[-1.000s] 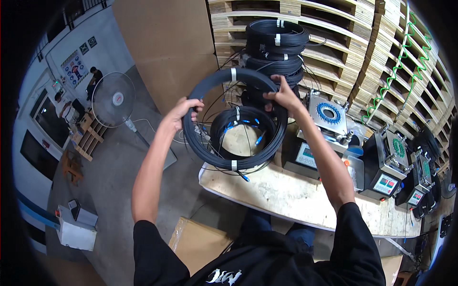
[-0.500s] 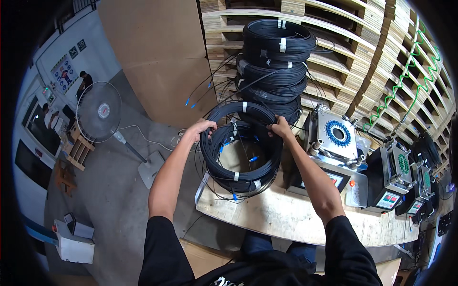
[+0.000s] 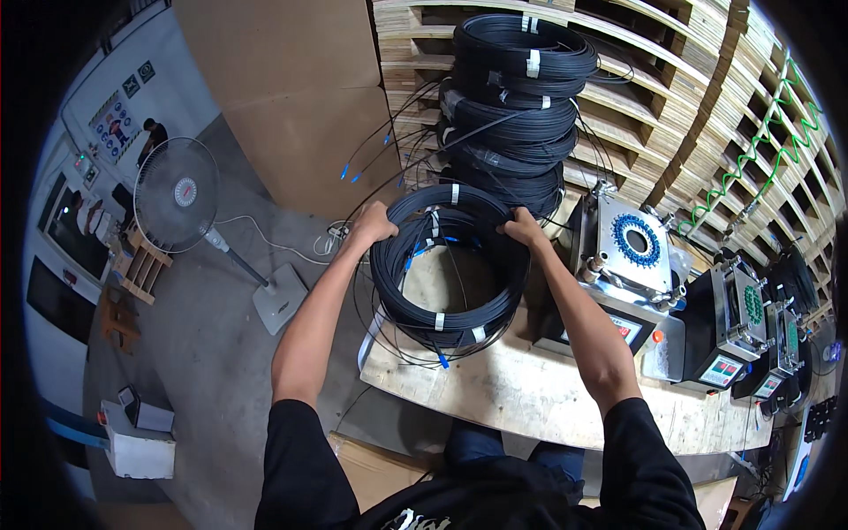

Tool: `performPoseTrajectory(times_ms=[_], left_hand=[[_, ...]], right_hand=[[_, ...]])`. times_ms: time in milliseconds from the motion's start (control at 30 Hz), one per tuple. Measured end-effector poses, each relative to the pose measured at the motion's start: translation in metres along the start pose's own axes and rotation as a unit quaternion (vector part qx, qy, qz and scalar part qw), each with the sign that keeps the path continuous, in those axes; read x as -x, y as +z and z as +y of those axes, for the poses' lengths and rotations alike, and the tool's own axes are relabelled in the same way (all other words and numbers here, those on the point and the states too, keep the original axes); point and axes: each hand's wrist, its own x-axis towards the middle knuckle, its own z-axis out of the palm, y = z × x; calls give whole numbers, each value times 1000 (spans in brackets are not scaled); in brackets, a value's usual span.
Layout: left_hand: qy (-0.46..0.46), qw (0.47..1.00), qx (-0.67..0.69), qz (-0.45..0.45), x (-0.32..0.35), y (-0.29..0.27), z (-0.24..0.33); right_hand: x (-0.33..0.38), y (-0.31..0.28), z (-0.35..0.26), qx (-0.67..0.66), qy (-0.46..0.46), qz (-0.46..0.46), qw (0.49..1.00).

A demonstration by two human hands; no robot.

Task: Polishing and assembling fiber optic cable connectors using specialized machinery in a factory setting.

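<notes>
Both hands grip a coil of black cable (image 3: 399,296) bound with white tape, near the front left of the table. My left hand (image 3: 376,224) is closed on its far left rim, and my right hand (image 3: 525,228) is closed on its far right rim. The coil lies over more black cable, and where one coil stops and another starts is hard to tell. A blue connector (image 3: 443,361) pokes out at the near side. More blue ends show inside the ring. Behind it rises a tall stack of black cable coils (image 3: 521,128) with taped bands.
Right of the coil, on the wooden table (image 3: 495,397), stands a machine (image 3: 638,252) with a ring of blue connectors. Similar machines with green rings (image 3: 753,309) stand farther right. Wooden pallets (image 3: 654,132) rise behind. A standing fan (image 3: 184,190) and two people are at the left.
The held coil sits slightly lower over the cable beneath, both hands staying on its rim. The view has shifted a little, and the near blue connector has shifted slightly to the right.
</notes>
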Motion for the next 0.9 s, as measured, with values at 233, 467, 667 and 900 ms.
performPoseTrajectory(times_ms=[233, 467, 667, 900], left_hand=[[-14, 998, -3, -68, 3, 1, -12], [-12, 968, 229, -105, 15, 17, -21], [-15, 966, 237, -107, 19, 13, -27], [-29, 930, 362, -60, 56, 18, -19]], right_hand=[[32, 5, -16, 8, 36, -38, 999], [44, 9, 12, 1, 26, 21, 999], [48, 6, -8, 2, 62, -21, 998], [85, 15, 1, -271, 48, 109, 955]])
